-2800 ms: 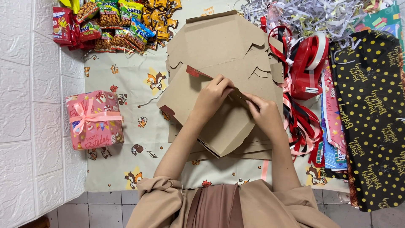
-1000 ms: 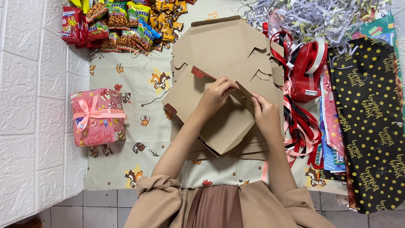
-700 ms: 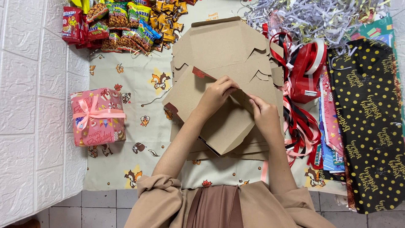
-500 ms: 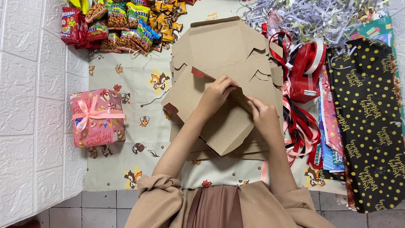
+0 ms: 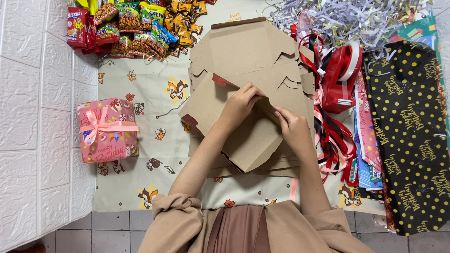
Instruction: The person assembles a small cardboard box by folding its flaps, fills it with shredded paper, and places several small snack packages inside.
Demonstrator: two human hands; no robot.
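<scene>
A flat brown cardboard box blank (image 5: 248, 136) lies tilted on top of a stack of similar flat blanks (image 5: 243, 47) in the middle of the cloth. My left hand (image 5: 240, 105) grips a folded flap near the blank's upper middle. My right hand (image 5: 291, 126) pinches the same flap from the right side. Both hands meet at that fold, fingers bent over the cardboard edge.
A pink wrapped gift box with ribbon (image 5: 108, 130) sits at left. Snack packets (image 5: 126, 23) are piled at top left. Shredded paper (image 5: 347, 16), a red tape dispenser (image 5: 344, 75), red ribbons (image 5: 330, 140) and black dotted wrapping paper (image 5: 412, 136) lie at right. White wall panel (image 5: 37, 117) borders the left.
My hands stay on the flap of the top blank; the fold has barely shifted. The view has moved slightly.
</scene>
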